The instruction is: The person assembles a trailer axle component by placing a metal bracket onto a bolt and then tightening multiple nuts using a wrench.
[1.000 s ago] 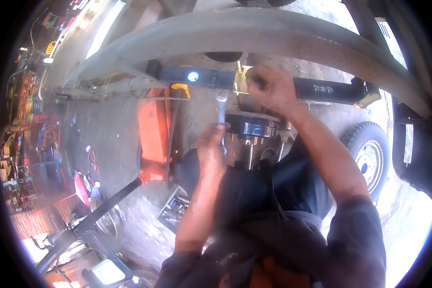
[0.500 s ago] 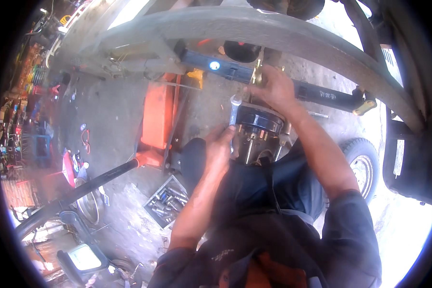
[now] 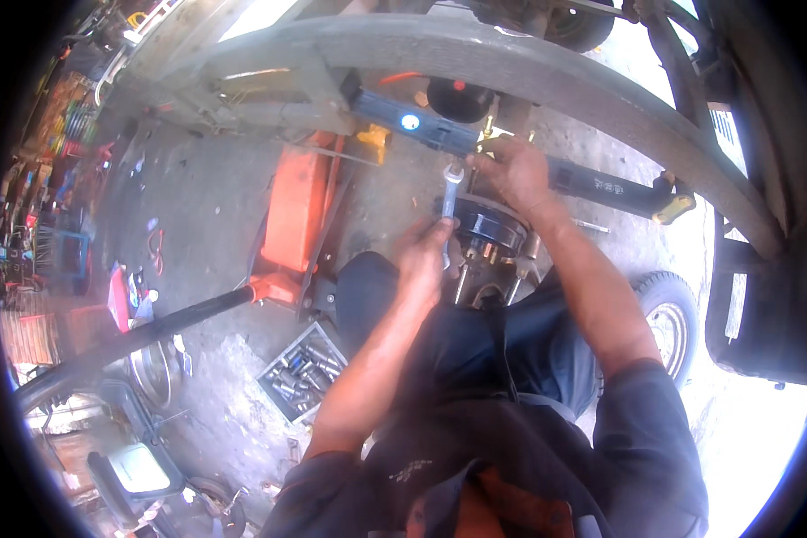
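Observation:
My left hand (image 3: 421, 260) is closed around a silver wrench (image 3: 450, 202), held upright with its head just under the dark crossbeam (image 3: 421, 125), close to my right hand. My right hand (image 3: 516, 175) has its fingers curled at a brass-coloured bracket with bolts (image 3: 488, 132) on that beam; what exactly they hold is hidden. Below both hands a black brake drum assembly (image 3: 484, 229) with studs and shafts sits between my legs.
A grey frame rail (image 3: 565, 76) spans above my hands. An orange floor jack (image 3: 291, 215) with a long dark handle stands at the left. A metal tray of sockets (image 3: 300, 372) lies below it. A wheel (image 3: 668, 323) is at my right; cluttered goods line the far left.
The view has shifted, so the beam looks more slanted and further right. The wrench in my left hand has moved up and right, and its head is nearer my right hand's fingers.

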The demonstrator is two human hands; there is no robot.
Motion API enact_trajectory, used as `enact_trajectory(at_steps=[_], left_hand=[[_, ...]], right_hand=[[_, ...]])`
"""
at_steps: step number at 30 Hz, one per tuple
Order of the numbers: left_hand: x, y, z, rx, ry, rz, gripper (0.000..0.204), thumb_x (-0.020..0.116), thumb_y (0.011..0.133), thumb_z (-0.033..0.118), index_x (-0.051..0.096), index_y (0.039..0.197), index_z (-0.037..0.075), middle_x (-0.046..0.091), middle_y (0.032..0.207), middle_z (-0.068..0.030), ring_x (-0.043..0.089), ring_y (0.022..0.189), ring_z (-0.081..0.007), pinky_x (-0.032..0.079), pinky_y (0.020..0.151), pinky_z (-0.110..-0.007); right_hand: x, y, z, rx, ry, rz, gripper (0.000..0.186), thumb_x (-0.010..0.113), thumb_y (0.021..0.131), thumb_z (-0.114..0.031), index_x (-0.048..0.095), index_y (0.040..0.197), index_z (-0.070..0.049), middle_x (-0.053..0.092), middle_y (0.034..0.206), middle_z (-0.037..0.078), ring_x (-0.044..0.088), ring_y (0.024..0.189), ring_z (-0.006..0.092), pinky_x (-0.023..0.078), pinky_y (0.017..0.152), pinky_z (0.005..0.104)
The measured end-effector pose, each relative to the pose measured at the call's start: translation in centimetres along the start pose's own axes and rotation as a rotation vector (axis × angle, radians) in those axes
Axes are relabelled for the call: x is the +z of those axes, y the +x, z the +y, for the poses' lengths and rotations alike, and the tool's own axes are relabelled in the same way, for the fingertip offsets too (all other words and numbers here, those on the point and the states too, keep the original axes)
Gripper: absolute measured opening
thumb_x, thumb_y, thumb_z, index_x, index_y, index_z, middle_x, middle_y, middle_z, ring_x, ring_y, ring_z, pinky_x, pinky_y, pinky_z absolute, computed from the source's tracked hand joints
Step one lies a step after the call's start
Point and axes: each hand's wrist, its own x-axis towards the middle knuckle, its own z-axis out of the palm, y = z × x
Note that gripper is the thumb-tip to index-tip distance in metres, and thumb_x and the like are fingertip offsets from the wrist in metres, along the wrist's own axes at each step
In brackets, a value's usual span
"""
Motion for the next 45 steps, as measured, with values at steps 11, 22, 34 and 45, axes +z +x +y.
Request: enact_trajectory(at_steps=[11, 22, 34, 45], left_hand=[[7.5, -2.0, 5.9, -0.123, 0.538, 0.137, 0.025, 0.052, 0.097, 0.024, 0.068, 0.106, 0.007, 0.068, 0.095, -0.0145, 0.066, 0.088, -0.0286, 0.05, 0.077, -0.04], [12.3, 0.9, 0.0, 0.101, 0.022, 0.129, 0.013, 0.051, 0.096, 0.012, 0.056, 0.1, 0.0, 0.061, 0.074, -0.0088, 0.059, 0.058, -0.0162, 0.047, 0.047, -0.032], [11.4, 2.3, -2.7, 0.348, -0.029, 0.003, 0.015, 0.054, 0.092, 0.011, 0.06, 0.089, -0.003, 0.059, 0.073, -0.0115, 0.058, 0.054, -0.0163, 0.041, 0.038, -0.029], [5.8, 2.4, 4.5, -0.256, 0.198, 0.023, 0.02, 0.06, 0.091, 0.018, 0.064, 0.09, -0.001, 0.059, 0.067, -0.0068, 0.053, 0.05, -0.0154, 0.039, 0.043, -0.031]], right_hand=[[-2.4, -1.7, 2.4, 0.239, 0.406, 0.205, 0.034, 0.07, 0.09, -0.03, 0.069, 0.106, -0.001, 0.07, 0.089, 0.007, 0.062, 0.081, 0.0129, 0.05, 0.074, 0.0288], [-3.8, -0.4, 3.6, 0.318, 0.72, 0.114, 0.037, 0.071, 0.089, -0.032, 0.069, 0.099, 0.004, 0.069, 0.084, 0.007, 0.059, 0.074, 0.01, 0.047, 0.067, 0.0261], [-4.7, -0.6, 4.8, 0.253, 0.761, 0.129, 0.03, 0.068, 0.091, -0.028, 0.068, 0.096, 0.001, 0.058, 0.072, -0.002, 0.047, 0.067, 0.0053, 0.039, 0.06, 0.0229], [-5.7, -1.4, 4.0, 0.302, -0.446, 0.126, 0.035, 0.056, 0.093, -0.039, 0.069, 0.105, -0.009, 0.069, 0.106, 0.013, 0.065, 0.099, 0.033, 0.051, 0.084, 0.045]])
